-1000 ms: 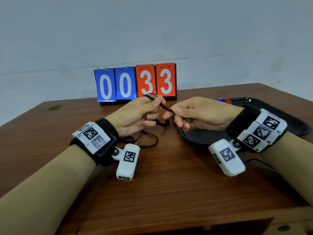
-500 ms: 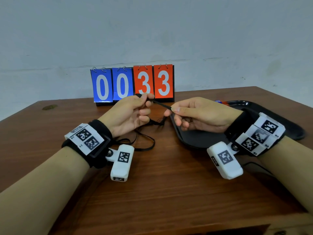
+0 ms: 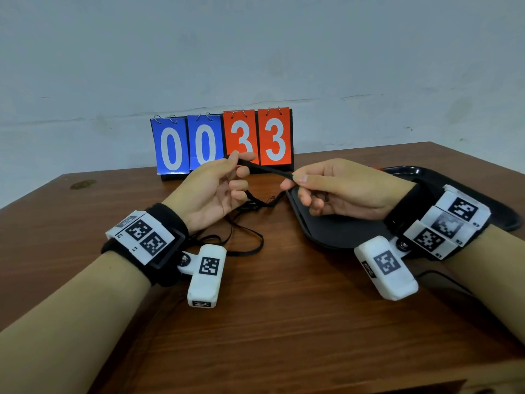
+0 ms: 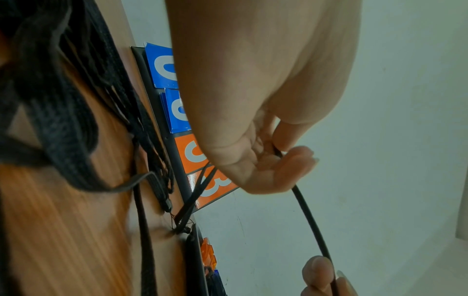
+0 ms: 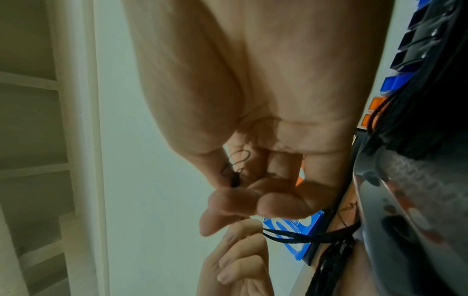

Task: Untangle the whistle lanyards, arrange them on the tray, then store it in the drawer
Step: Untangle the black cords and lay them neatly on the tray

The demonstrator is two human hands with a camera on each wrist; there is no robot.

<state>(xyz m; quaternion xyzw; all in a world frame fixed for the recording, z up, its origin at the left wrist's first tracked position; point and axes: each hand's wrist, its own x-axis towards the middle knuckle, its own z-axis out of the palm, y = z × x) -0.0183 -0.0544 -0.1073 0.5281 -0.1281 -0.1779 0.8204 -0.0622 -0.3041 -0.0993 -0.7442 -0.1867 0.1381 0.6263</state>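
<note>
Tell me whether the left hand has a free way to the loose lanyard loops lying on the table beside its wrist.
Probably not yet. The left hand pinches the taut black cord whose other end the right hand pinches. The loops lie uncovered on the table, so once it lets go nothing blocks it.

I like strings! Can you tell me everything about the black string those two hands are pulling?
The black woven lanyard cord is thin, flat and braided. A short stretch runs taut between the left hand and right hand, each pinching it above the brown wooden table. Its remaining length hangs down into loose, tangled loops lying on the table beside the black plastic tray.
</note>
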